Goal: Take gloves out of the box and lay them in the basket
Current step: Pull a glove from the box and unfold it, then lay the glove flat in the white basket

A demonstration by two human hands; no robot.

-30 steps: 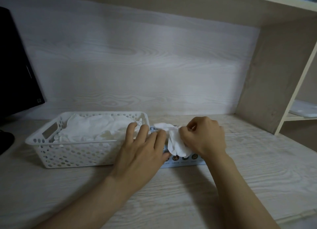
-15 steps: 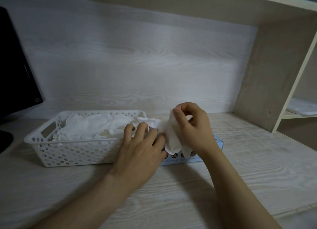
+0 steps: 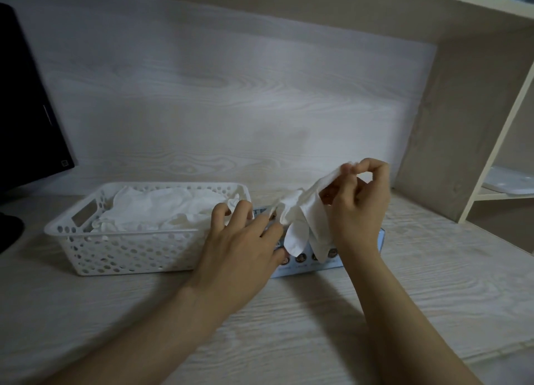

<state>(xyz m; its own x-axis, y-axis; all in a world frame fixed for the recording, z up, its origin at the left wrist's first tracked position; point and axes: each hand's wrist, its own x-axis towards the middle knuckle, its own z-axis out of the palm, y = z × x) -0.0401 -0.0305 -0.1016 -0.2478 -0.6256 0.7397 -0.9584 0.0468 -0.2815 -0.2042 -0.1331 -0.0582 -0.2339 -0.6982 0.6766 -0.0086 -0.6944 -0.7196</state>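
Since the right hand was raised, the thin white glove pinched at its fingertips has been drawn nearly clear of the light-blue cardboard box, which is pressed down by the spread left hand. Transfer is judged imminent; the white perforated plastic basket alongside is already heaped with white gloves.

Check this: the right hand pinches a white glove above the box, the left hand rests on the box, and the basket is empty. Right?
Not quite. The basket is not empty: the head view shows a pile of white gloves in it. The rest holds: the right hand pinches a glove above the box, and the left hand rests on it.
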